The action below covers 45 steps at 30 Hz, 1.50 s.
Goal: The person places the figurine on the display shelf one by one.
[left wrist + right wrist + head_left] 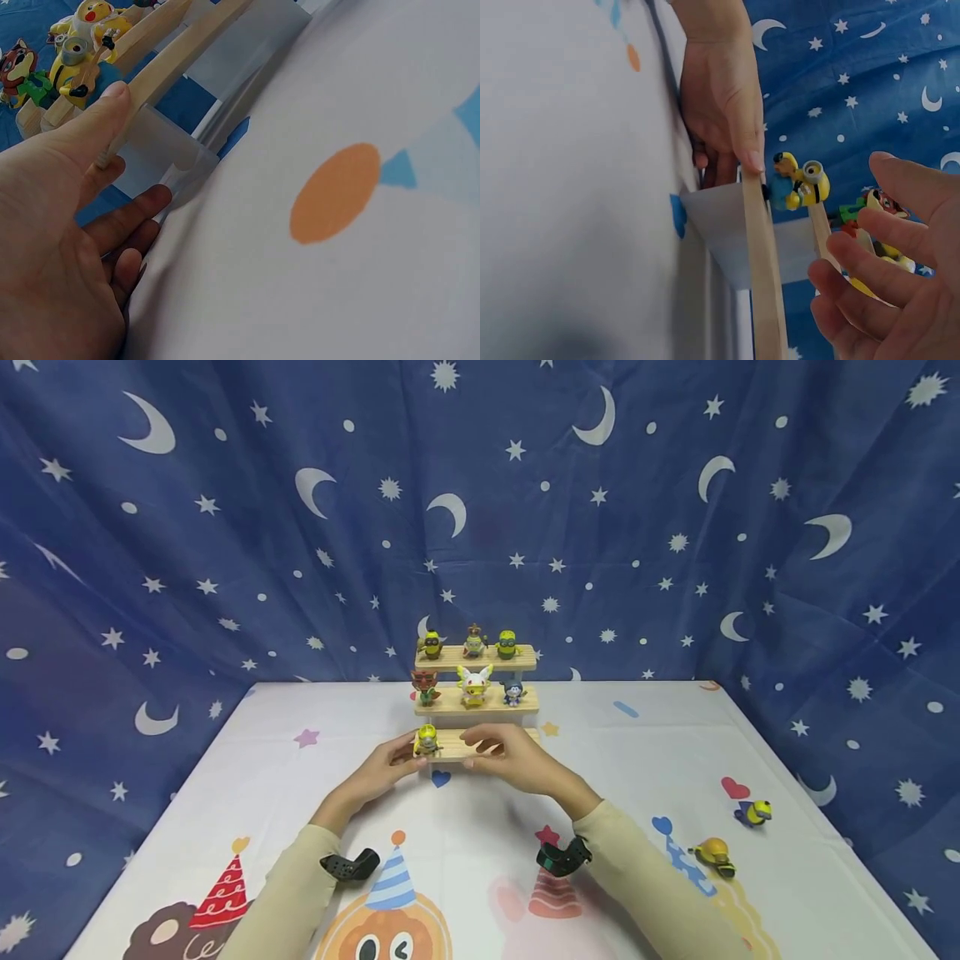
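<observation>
A three-tier wooden display stand [489, 745] with translucent supports stands at the middle of the table. My left hand [384, 768] grips the left end of its bottom tier, thumb on the front edge and fingers beneath, as the left wrist view shows. Right by that thumb, a yellow minion figurine [427, 740] with a small guitar [84, 76] stands on the bottom tier. Over the right part of that tier is my right hand [516, 758], its fingers spread and loosely bent with nothing between them, seen close in the right wrist view.
The middle tier bears a fox figurine [424, 687], a white-eared figurine [474, 686] and a dark-hooded one [513, 693]. Three more figurines stand on the top tier [450, 657]. At the table's right lie a purple-and-yellow figurine [753, 812] and a yellow-brown one [715, 855].
</observation>
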{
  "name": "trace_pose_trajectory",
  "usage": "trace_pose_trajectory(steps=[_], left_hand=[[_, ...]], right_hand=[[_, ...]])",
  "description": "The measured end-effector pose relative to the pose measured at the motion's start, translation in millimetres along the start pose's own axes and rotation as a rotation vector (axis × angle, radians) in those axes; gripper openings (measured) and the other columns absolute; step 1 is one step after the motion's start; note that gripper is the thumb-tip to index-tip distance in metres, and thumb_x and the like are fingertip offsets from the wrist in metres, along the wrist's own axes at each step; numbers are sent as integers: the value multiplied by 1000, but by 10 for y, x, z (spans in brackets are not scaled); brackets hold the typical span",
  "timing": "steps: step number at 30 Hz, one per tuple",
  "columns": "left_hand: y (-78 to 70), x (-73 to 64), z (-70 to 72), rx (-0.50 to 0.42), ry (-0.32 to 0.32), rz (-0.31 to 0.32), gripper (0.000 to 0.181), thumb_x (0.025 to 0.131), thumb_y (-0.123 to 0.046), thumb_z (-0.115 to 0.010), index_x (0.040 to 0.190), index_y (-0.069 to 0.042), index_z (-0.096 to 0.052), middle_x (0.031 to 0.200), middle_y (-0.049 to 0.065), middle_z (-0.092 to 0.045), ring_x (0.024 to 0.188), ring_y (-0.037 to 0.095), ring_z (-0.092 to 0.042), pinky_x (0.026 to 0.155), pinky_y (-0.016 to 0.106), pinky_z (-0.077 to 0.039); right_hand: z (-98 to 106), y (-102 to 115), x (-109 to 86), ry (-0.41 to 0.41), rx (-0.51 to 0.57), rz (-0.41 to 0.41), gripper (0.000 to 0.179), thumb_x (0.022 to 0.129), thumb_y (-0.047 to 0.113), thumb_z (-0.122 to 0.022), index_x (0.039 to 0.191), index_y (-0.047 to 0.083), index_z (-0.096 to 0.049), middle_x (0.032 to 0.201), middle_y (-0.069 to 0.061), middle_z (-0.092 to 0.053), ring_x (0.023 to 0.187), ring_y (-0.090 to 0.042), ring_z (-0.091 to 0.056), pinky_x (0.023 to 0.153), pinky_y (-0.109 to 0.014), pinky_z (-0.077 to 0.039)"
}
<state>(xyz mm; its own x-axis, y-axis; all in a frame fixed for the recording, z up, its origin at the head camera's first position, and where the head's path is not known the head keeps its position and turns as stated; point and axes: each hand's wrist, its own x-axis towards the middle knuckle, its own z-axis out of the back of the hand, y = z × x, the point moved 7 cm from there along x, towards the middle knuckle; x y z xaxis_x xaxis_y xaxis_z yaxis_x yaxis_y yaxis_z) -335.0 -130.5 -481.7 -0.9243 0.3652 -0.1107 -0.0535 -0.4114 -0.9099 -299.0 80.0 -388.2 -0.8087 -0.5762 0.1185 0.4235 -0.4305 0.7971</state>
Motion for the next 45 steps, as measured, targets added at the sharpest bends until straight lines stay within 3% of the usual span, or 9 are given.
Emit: trace_pose_trajectory(steps=[6, 14, 30, 38, 40, 45], left_hand=[[6, -12, 10, 9, -2, -3, 76, 101, -35, -62, 161, -7, -23, 158, 25, -39, 146, 44, -40, 119, 56, -36], [9, 2, 2, 15, 6, -32, 75, 102, -32, -61, 161, -5, -23, 158, 27, -39, 145, 45, -40, 118, 56, -37], [8, -1, -10, 1, 4, -22, 76, 102, -35, -61, 161, -7, -24, 157, 26, -42, 144, 43, -43, 117, 56, -39], [15, -9, 5, 4, 2, -8, 76, 101, -35, -62, 161, -8, -24, 158, 25, -40, 146, 44, -40, 119, 56, -37], [22, -11, 7, 4, 4, -5, 76, 101, -35, -62, 161, -8, -24, 159, 25, -39, 147, 44, -39, 119, 56, -36], [13, -13, -2, 5, 7, -9, 78, 101, -38, -62, 161, -8, -23, 159, 25, -38, 147, 44, -38, 120, 58, -34]], right_hand=[[90, -28, -277, 0, -28, -6, 42, 97, 22, -69, 135, 4, -62, 132, -16, -66, 118, -35, -64, 101, -47, -53], [327, -133, -648, -44, -97, 4, 38, 97, 23, -69, 131, 6, -65, 125, -12, -70, 112, -35, -65, 97, -56, -52], [901, -552, -1533, -195, -323, -120, 38, 95, 23, -71, 130, 8, -65, 124, -12, -71, 106, -33, -68, 87, -40, -56], [1157, -715, -1933, -242, -372, -199, 38, 95, 23, -72, 130, 9, -65, 124, -11, -72, 105, -31, -68, 83, -32, -56], [1213, -747, -2012, -250, -369, -206, 40, 94, 24, -73, 130, 8, -65, 124, -12, -72, 105, -27, -68, 82, -31, -56], [1332, -866, -2204, -238, -325, -203, 40, 93, 20, -74, 130, 6, -66, 124, -16, -71, 103, -1, -62, 80, -26, -55]])
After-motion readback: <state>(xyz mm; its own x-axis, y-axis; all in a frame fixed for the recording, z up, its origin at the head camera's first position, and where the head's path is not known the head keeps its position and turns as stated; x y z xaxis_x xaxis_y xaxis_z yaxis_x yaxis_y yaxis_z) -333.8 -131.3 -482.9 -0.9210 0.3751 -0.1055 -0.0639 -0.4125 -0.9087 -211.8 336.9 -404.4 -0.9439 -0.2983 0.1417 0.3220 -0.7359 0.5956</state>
